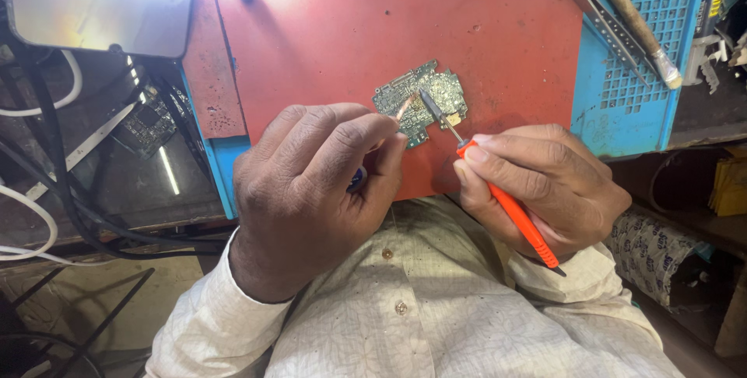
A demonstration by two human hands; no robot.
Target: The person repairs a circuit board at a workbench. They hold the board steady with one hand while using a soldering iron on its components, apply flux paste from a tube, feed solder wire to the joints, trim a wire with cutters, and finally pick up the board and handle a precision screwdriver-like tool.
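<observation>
Red work mat (373,28) is the landmark, fills most of the bench top. Off its right edge: blue perforated tray (661,4) with a wooden-handled brush (634,20) and metal tweezers (595,8) lying across it. Off the mat's upper left corner: bright lit panel (101,0); below that, left of the mat, dark cables (47,152) and a second dark board (148,125).

Left hand (303,191) sits at the mat's near edge, fingers curled tight around a thin tool with a coppery tip (403,107); the handle is mostly hidden, only a blue bit shows. Right hand (545,187) also at the near edge, pinching an orange-handled screwdriver (510,207) pen-style, shaft angled up-left.

Green circuit board (420,98) lies flat near the mat's middle, just beyond both hands. Both tips meet on the board's lower centre; contact looks likely but too small to be sure.

Progress, as a judgement: the work looks mid-way. Board is bare, out of any casing, and both tools are on it. No loosened part or screw shows beside it on the mat, so nothing visibly finished.
</observation>
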